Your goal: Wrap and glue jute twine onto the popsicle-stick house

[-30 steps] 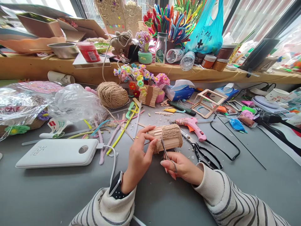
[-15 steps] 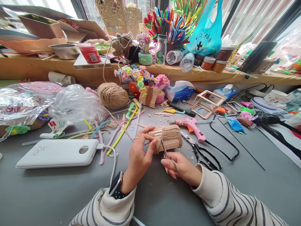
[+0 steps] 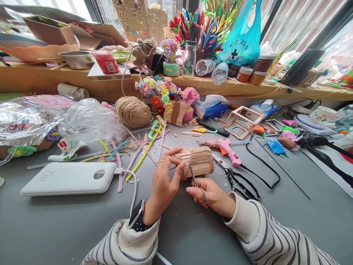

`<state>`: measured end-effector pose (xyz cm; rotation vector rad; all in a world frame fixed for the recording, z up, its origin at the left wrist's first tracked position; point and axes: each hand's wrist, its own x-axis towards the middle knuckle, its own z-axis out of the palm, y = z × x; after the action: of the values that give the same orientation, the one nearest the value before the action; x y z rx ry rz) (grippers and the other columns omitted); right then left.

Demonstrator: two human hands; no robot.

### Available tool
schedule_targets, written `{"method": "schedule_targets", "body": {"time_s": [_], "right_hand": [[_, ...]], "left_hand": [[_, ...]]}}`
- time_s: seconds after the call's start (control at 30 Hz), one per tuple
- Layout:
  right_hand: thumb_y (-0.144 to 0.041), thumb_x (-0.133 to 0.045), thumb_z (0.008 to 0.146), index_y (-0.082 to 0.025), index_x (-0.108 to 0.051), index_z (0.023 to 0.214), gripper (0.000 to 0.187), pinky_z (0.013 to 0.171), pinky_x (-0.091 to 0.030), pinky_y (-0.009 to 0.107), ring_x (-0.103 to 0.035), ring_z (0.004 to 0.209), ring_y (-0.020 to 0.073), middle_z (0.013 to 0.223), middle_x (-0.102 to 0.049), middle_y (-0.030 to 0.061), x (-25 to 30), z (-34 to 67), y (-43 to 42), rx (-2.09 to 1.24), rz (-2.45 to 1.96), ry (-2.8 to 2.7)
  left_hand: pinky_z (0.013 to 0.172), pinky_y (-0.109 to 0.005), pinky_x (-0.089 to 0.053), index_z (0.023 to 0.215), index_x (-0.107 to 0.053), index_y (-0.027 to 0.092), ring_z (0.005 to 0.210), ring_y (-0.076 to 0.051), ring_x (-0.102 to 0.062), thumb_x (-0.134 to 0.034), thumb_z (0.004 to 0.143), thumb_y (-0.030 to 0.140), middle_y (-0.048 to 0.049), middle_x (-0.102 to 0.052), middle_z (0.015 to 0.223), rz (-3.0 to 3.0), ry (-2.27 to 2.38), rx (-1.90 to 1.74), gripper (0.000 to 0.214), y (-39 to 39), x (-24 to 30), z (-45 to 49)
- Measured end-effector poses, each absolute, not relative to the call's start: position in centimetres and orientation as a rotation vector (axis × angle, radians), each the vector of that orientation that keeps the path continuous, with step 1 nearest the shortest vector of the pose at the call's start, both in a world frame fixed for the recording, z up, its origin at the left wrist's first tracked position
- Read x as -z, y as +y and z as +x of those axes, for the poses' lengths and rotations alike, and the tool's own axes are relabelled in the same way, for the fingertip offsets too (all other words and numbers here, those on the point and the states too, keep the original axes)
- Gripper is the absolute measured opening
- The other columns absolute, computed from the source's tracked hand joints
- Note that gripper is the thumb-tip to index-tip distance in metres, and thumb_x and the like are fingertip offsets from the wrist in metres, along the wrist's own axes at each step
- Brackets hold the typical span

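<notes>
A small barrel-shaped piece of wooden sticks wrapped with jute twine [image 3: 202, 156] lies on its side just above the grey table. My left hand [image 3: 167, 178] grips its left end, thumb and fingers closed on it. In my right hand [image 3: 211, 195] is a pair of small metal scissors [image 3: 193, 173], its tips against the wrapped surface near my left thumb. A strand of twine runs from the ball of jute twine [image 3: 132, 111] toward my left hand. Just right of the barrel lie a pink glue gun [image 3: 224, 147] and black-handled scissors [image 3: 239, 182].
A white power bank [image 3: 68, 179] with a cable lies left of my left wrist. Pipe cleaners [image 3: 143, 154] and glue sticks are scattered beyond it. Behind stand a wooden stick frame [image 3: 244, 122], a tissue pack [image 3: 211, 106] and a crowded shelf [image 3: 110, 86]. The glue gun's black cord [image 3: 273, 176] loops at right.
My right hand and the small scissors have shifted very slightly. The wrapped barrel stays in my left hand, almost unmoved.
</notes>
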<state>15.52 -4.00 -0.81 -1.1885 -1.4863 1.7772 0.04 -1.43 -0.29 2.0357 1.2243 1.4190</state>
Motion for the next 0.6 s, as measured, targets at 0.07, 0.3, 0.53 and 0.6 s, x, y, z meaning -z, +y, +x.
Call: {"method": "schedule_targets", "body": {"time_s": [0.07,0.3,0.53,0.6], "right_hand": [[-0.066,-0.058,0.066,-0.017,-0.046,0.056,0.052,0.04,-0.02,0.021,-0.03,0.036,0.0036,0.039,-0.039,-0.0081,0.73,15.5,-3.96,-1.793,-1.193,-1.464],[-0.065,-0.063,0.062,-0.017,-0.047,0.051,0.051,0.038,-0.018,0.021,-0.027,0.033,0.0028,0.035,-0.036,-0.0084,0.09,15.19,-3.83,-1.811,-1.251,-1.4],[-0.065,-0.062,0.062,-0.018,-0.042,0.051,0.052,0.038,-0.018,0.021,-0.028,0.037,0.003,0.038,-0.038,-0.0074,0.17,14.98,-4.01,-1.76,-1.28,-1.41],[-0.065,-0.061,0.063,-0.018,-0.042,0.05,0.053,0.038,-0.018,0.021,-0.028,0.037,0.003,0.039,-0.038,-0.0072,0.22,14.98,-4.01,-1.753,-1.277,-1.419]], "left_hand": [[0.091,-0.035,-0.044,0.077,-0.048,0.02,0.107,-0.018,-0.055,-0.047,0.086,0.02,-0.0098,-0.06,0.113,2.033,1.223,-1.421,0.009,-1.4,0.29,0.02],[0.089,-0.035,-0.046,0.076,-0.048,0.02,0.106,-0.019,-0.056,-0.047,0.086,0.021,-0.0096,-0.06,0.112,2.045,1.237,-1.416,0.01,-1.46,0.16,0.07],[0.087,-0.036,-0.047,0.076,-0.048,0.02,0.105,-0.02,-0.057,-0.047,0.086,0.021,-0.01,-0.06,0.111,2.071,1.243,-1.421,0.011,-1.46,0.16,0.1],[0.087,-0.036,-0.046,0.076,-0.047,0.02,0.105,-0.019,-0.057,-0.046,0.086,0.021,-0.0099,-0.06,0.111,2.077,1.245,-1.419,0.01,-1.46,0.19,0.1]]}}
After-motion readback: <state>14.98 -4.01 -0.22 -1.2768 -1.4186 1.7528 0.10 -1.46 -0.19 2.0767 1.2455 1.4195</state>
